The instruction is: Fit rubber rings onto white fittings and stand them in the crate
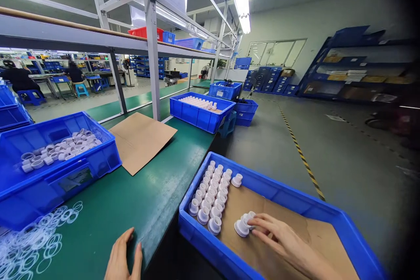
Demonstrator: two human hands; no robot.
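Observation:
My right hand (278, 237) is inside the near blue bin (278, 192), its fingertips closed on a white flanged plastic fitting (250, 217). Another white flanged fitting (241, 227) stands right beside it on the cardboard liner (305, 236). Rows of upright white fittings (211, 190) fill the bin's left end, with a single fitting (236, 180) beside them near the far wall. My left hand (123, 257) is at the front edge of the green table (154, 183), thumb and fingers apart, holding nothing.
Thin clear rings (39, 245) lie loose at the table's left. A blue bin (108, 157) there holds white ring-shaped parts (65, 146). A cardboard sheet (142, 140) lies by a shelf post (152, 57). Another blue bin (193, 116) with white fittings stands farther along.

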